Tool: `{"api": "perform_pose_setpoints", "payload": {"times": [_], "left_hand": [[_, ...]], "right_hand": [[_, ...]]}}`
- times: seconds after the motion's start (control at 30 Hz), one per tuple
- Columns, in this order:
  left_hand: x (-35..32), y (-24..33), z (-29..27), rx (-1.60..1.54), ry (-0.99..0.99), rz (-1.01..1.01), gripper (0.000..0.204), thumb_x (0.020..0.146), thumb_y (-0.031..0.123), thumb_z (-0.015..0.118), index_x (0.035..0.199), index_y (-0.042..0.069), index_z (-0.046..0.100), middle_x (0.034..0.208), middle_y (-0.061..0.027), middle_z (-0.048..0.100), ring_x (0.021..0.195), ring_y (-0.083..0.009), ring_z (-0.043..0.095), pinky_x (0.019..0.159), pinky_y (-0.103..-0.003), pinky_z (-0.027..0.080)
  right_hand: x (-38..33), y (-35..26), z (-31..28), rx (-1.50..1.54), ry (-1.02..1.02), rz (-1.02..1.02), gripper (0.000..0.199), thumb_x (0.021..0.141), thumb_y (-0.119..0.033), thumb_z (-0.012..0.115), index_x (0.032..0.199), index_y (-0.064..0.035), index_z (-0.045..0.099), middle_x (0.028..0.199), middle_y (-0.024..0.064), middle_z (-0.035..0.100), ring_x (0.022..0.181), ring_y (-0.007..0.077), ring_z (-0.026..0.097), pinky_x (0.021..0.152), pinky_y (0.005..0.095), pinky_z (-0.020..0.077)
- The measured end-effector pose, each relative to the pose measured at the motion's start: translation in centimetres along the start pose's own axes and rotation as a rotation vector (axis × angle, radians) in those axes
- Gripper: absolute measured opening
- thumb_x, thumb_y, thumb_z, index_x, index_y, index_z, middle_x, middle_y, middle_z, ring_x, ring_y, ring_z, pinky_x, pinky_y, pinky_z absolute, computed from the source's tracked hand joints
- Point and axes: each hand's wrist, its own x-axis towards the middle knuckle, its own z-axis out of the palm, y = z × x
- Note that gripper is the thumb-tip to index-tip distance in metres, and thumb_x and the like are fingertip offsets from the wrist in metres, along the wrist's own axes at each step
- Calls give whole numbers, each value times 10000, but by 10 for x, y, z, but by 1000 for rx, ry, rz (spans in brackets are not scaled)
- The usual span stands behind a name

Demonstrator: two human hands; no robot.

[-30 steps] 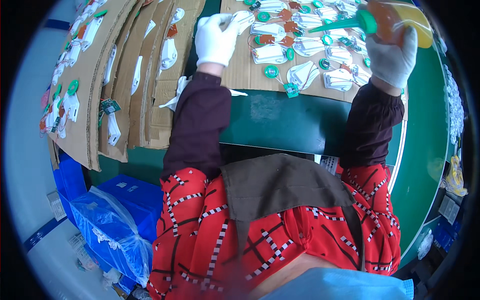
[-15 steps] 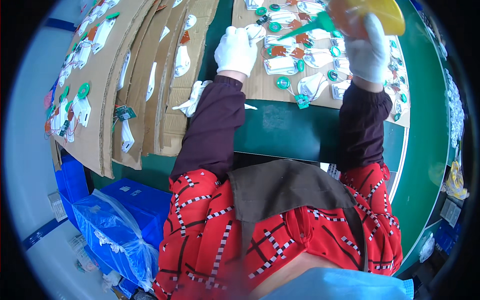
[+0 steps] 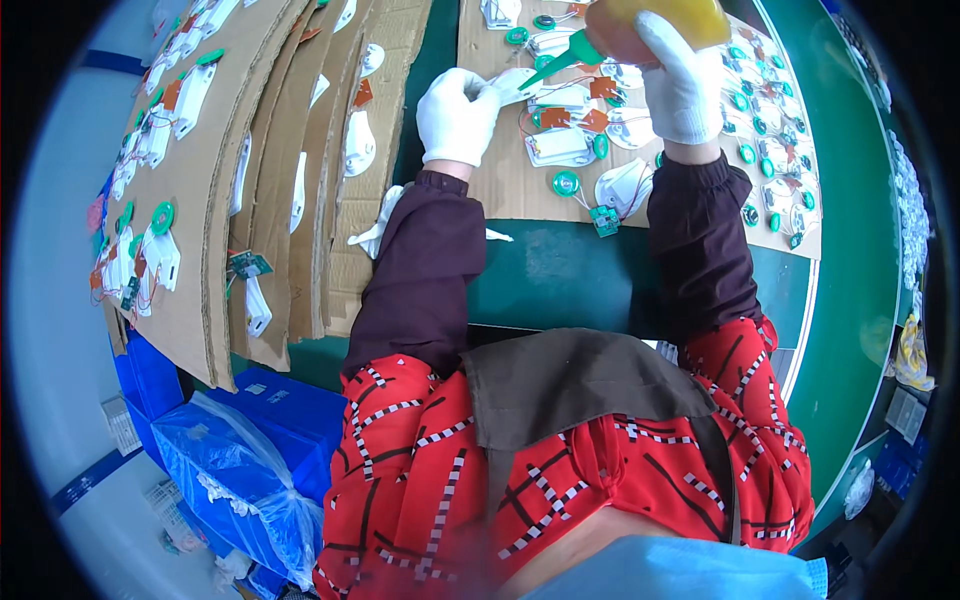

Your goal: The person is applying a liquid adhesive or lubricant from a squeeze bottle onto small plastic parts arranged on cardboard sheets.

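Note:
My left hand [image 3: 459, 118], in a white glove, is closed with thumb and fingers pinching a small white plastic part [image 3: 514, 86] at the left edge of a cardboard sheet [image 3: 490, 190]. My right hand [image 3: 688, 90], also gloved, is wrapped round an amber squeeze bottle [image 3: 614, 28], tilted so that its green nozzle [image 3: 566, 58] slants down to the left. The nozzle's tip is at the white part; I cannot tell whether they touch. Below the bottle lie white housings [image 3: 560, 147] with wires, green discs [image 3: 565, 183] and orange-brown pieces [image 3: 594, 120].
On the left, overlapping cardboard sheets [image 3: 270, 190] carry more white parts. A spare white glove [image 3: 375, 235] lies by my left sleeve. A small green circuit board [image 3: 605, 220] sits at the cardboard's near edge. Blue bins [image 3: 280, 405], one in clear plastic, stand lower left.
My right hand has brought the bottle leftward, and its nozzle tip has come to the white part. My left hand has shifted slightly left and nearer, with the part now sticking out to the right.

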Motion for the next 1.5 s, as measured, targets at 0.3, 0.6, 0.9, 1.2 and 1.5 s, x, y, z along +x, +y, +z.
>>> {"api": "perform_pose_setpoints", "payload": {"times": [0.3,0.6,0.9,1.2,1.5], "left_hand": [[3,-2,0,207,45,109,182,782,186,641,878,34,669,782,-146,653,738,-310,641,673,-385,502],[3,0,-5,35,64,-80,175,837,187,602,848,22,660,762,-157,661,714,-308,646,651,-382,497],[9,-16,-10,-94,-102,-150,112,810,50,634,891,-15,675,778,-76,685,659,-101,638,622,-252,514],[7,-1,-23,-66,-111,-241,142,799,95,657,905,9,694,779,-77,692,632,-121,623,595,-268,492],[8,-11,-16,-61,-81,-227,132,789,130,682,863,21,688,747,-113,679,628,-182,638,602,-304,501]], "right_hand": [[2,-3,0,-15,0,-17,434,770,-102,705,1165,-60,530,1038,17,588,970,131,559,868,286,434],[-6,1,9,-210,-51,-37,376,782,-96,699,1115,-27,541,983,29,601,884,123,584,764,255,471],[-21,18,22,-257,-86,61,408,769,-64,722,1135,-24,546,997,40,614,890,134,589,773,263,479],[-18,35,29,-255,-78,42,460,756,-48,738,1170,-30,538,1037,48,616,929,142,593,806,269,489],[-22,46,28,-237,-111,114,464,754,-48,745,1170,-29,540,1038,52,617,930,146,596,797,269,496]]}}
